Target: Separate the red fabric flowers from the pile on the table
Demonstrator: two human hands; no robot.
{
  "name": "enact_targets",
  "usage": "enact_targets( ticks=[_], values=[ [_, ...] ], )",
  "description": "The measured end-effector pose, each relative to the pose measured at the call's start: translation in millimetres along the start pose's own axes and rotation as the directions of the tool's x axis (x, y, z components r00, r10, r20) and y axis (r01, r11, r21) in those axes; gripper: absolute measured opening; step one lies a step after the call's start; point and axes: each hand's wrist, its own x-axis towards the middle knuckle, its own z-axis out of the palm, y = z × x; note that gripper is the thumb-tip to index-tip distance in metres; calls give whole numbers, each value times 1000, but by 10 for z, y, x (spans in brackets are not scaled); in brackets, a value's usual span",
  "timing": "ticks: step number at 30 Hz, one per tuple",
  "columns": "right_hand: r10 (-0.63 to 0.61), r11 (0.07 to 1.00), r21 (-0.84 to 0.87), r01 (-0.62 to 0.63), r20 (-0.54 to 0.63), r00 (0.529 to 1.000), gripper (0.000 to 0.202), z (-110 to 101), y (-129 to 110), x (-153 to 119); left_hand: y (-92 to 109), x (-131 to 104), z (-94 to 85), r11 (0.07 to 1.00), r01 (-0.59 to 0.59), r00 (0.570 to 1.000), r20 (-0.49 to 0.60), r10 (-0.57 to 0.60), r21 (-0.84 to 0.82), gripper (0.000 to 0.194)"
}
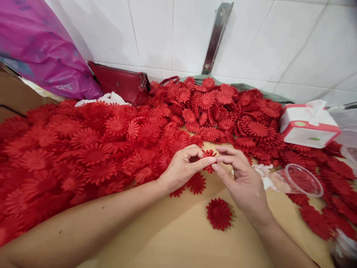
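Note:
Between my two hands, over the middle of the tan tabletop (173, 230), is a small red artificial flower (209, 153). My left hand (186, 163) is closed, pinching the flower from the left with thumb and fingers. From the other side, my right hand (241, 178) grips it between thumb and fingertips, its remaining fingers curled loosely. Fingers cover part of the petals. Just under my left hand lie loose red petal pieces (196, 183). A darker, fuller red flower (219, 214) rests on the table below my right hand.
A wide heap of red petal pieces (95, 154) spreads left, with more flowers (208, 100) piled behind. At right are a tissue box (308, 124) and a clear plastic cup (304, 180). A red purse (119, 82) and purple bag (47, 44) stand against the tiled wall (156, 33).

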Motion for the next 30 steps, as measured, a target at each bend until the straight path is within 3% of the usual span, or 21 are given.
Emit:
enact_targets(
  ticks=[4, 8, 11, 14, 17, 20, 22, 26, 28, 30],
  values=[
    [120, 973, 192, -131, 67, 991, 10, 16, 25, -23, -4, -11, 21, 999, 5, 999, 51, -3, -33, 28],
    [207, 894, 393, -215, 64, 976, 11, 29, 71, -19, -3, -8, 39, 998, -57, 998, 36, 58, -23, 31],
    [295, 819, 515, -252, -1, 955, 15, -15, 144, 34, 16, -5, 27, 994, -96, 993, -70, 100, 52, 34],
    [384, 800, 527, -287, -83, 920, 19, -80, 234, 86, 11, -1, -3, 980, -116, 955, -251, 155, 161, 26],
    [340, 878, 402, -260, -141, 930, 17, -83, 243, 82, -31, 1, -22, 965, -114, 903, -381, 199, 236, 4],
    [215, 958, 223, -179, -149, 965, 12, -8, 151, 25, -62, -12, -23, 936, -133, 858, -435, 274, 327, 31],
    [142, 975, 183, -129, -65, 988, 12, 52, 88, -17, -56, -36, -22, 903, -178, 823, -444, 354, 390, 39],
    [35, 975, 211, -65, 142, 989, 25, 94, 46, -47, 5, -89, -34, 838, -273, 787, -392, 477, 472, 43],
    [40, 983, 178, -52, 68, 997, 21, 65, 40, -32, 34, -100, -35, 810, -336, 791, -322, 520, 481, 34],
    [78, 986, 151, -71, -40, 996, 19, 20, 26, -11, 46, -99, -19, 808, -401, 823, -218, 525, 433, 25]
  ],
)
